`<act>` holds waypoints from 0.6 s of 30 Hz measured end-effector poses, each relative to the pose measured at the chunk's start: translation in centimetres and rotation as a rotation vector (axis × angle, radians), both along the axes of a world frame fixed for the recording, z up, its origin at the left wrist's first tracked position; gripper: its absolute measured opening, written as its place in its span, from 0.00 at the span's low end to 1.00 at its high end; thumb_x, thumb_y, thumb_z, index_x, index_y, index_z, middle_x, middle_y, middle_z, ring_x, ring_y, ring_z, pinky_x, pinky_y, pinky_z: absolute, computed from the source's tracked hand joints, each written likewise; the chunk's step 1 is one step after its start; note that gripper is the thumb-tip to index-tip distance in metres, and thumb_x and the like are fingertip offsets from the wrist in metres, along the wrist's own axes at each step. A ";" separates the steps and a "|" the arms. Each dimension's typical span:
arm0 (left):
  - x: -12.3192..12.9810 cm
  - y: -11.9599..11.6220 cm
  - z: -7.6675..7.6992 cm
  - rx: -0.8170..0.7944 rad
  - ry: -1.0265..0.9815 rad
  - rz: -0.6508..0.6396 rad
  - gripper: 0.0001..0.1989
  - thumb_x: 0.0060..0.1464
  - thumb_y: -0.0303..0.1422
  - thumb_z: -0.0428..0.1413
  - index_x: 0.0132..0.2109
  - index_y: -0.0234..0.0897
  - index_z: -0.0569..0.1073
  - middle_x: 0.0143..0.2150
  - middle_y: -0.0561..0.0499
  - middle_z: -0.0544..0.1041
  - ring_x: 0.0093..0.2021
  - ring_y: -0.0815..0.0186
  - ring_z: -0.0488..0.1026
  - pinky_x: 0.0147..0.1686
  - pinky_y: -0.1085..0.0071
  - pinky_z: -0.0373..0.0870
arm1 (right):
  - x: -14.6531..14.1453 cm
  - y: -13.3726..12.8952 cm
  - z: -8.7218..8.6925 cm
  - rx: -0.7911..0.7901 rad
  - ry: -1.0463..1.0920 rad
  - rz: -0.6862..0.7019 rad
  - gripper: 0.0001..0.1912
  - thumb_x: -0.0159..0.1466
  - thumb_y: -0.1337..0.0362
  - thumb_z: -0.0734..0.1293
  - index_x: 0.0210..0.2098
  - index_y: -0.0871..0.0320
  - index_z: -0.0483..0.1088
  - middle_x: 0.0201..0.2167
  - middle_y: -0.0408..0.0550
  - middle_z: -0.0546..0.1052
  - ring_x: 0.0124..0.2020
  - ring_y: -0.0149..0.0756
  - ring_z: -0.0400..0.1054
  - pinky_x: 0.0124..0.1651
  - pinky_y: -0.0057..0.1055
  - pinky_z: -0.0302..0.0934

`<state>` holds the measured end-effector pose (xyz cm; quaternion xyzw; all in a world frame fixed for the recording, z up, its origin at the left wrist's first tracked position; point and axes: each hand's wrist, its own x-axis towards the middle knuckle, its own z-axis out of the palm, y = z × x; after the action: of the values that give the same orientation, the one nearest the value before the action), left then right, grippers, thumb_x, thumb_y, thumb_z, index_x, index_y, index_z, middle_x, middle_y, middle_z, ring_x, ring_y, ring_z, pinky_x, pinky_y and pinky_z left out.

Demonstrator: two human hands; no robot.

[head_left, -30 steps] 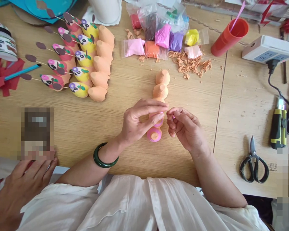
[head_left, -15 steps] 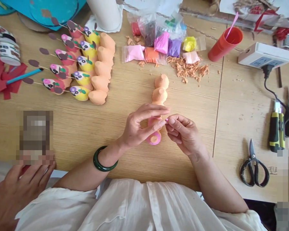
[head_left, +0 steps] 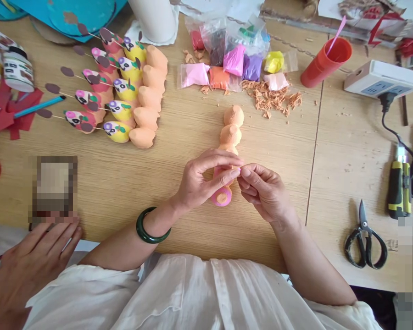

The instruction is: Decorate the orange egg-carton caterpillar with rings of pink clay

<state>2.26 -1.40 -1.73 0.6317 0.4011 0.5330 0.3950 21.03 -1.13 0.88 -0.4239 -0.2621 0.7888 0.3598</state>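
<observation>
From the head camera, the person's left grip, with a green bangle at its wrist, is curled over the pink-coated lower part of a lumpy orange figure, thumb and fingers closed around it; the right grip is drawn together, thumb and forefinger pinching a tiny pink scrap right against the left fingertips, so the two hands touch; the figure lies lengthwise on a wooden desk, its near end, with a round orange spot, just under the left hand, and its bare orange lumps pointing away towards a pile of orange shavings; bags of coloured clay sit beyond it; a row of painted figures stands well to the left, and a pair of scissors lies well to the right; the desk edge runs close to the person's white blouse; another person's hand rests at the lower left, well apart from both.
</observation>
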 end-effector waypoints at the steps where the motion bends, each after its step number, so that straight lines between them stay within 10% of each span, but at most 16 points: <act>1: 0.0 0.0 0.0 -0.005 0.000 -0.004 0.12 0.65 0.35 0.68 0.53 0.57 0.86 0.50 0.52 0.89 0.47 0.57 0.86 0.43 0.54 0.87 | 0.0 0.0 0.0 0.009 -0.005 0.003 0.24 0.57 0.48 0.86 0.28 0.59 0.76 0.19 0.34 0.64 0.18 0.18 0.46 0.20 0.23 0.38; 18: -0.1 -0.1 0.2 0.085 0.058 0.013 0.06 0.68 0.31 0.66 0.49 0.44 0.87 0.49 0.50 0.89 0.53 0.65 0.85 0.58 0.66 0.80 | -0.2 0.0 0.4 0.000 -0.017 -0.008 0.26 0.54 0.46 0.86 0.27 0.59 0.76 0.18 0.34 0.63 0.18 0.18 0.45 0.20 0.23 0.37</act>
<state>2.17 -1.53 -1.50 0.6604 0.3935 0.5336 0.3525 20.80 -1.14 1.25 -0.4318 -0.2634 0.7837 0.3606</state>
